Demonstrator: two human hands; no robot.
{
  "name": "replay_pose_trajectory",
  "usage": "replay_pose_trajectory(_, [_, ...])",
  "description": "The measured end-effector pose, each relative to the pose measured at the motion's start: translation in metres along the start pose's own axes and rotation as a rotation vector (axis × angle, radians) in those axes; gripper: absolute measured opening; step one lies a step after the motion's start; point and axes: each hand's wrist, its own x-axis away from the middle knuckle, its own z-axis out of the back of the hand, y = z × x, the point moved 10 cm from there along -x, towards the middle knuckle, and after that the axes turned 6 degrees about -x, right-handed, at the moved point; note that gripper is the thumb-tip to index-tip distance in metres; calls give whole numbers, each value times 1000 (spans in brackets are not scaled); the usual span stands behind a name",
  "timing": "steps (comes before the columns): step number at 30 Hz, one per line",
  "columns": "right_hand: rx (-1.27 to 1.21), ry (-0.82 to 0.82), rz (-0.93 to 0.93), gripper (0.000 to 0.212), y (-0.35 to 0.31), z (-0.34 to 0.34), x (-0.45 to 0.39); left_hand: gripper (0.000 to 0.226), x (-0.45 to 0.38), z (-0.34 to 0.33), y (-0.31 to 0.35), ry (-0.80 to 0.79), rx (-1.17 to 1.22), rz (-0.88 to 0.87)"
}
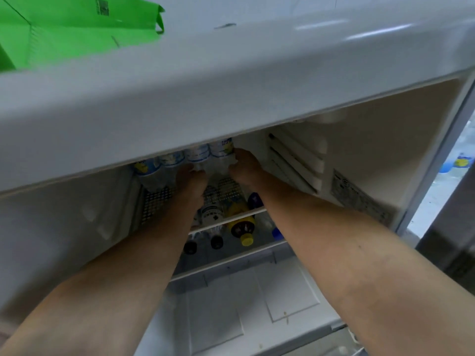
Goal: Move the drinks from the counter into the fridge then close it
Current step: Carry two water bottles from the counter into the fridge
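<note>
Both my arms reach into the open white fridge [231,104]. On its upper wire shelf [156,201] lie several clear water bottles with blue-and-yellow labels. My left hand [191,177] grips the bottom of one water bottle [198,155]. My right hand [244,168] grips the bottle next to it [222,152] at the right end of the row. The fridge's top edge hides the bottles' far ends and my fingertips.
On the glass shelf below lie dark-capped bottles [216,227], a yellow-capped bottle [241,222] and a blue-capped one [276,232]. A clear crisper drawer [246,299] sits underneath. A green bag [64,29] lies on top of the fridge. The door [437,176] stands open at right.
</note>
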Motion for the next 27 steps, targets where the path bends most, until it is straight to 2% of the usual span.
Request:
replay_pose_trajectory(3, [-69, 176, -40, 38, 4, 12, 5, 39, 10, 8, -6, 82, 146, 33])
replay_pose_trajectory(5, [-114, 282, -59, 29, 5, 16, 10, 35, 23, 13, -11, 156, 357, 53])
replay_pose_trajectory(7, [-143, 340, -43, 25, 3, 18, 17, 28, 36, 10, -10, 166, 576, 47])
replay_pose_trajectory(9, [-204, 386, 10, 22, -2, 21, 29, 27, 50, 7, -8, 158, 680, 25])
replay_pose_trajectory(12, [-323, 429, 30, 12, 2, 28, 49, 29, 69, 5, -10, 187, 632, -26])
replay_pose_trajectory(13, [-356, 439, 36, 17, 5, 30, 55, 30, 75, 4, -10, 190, 597, -55])
replay_pose_trajectory(15, [-397, 474, 32, 28, 12, 38, 70, 19, 92, -4, -3, 160, 509, -136])
replay_pose_trajectory(18, [-424, 508, -10, 36, 28, 51, 99, 26, 120, -7, -2, 171, 376, -231])
replay_pose_trajectory(22, [-561, 579, 47, 36, 40, 75, 146, 27, 159, -29, 7, 35, 363, -375])
replay_pose_trajectory(27, [-627, 700, 46, 41, 57, 106, 221, 41, 213, -60, 15, -92, 410, -532])
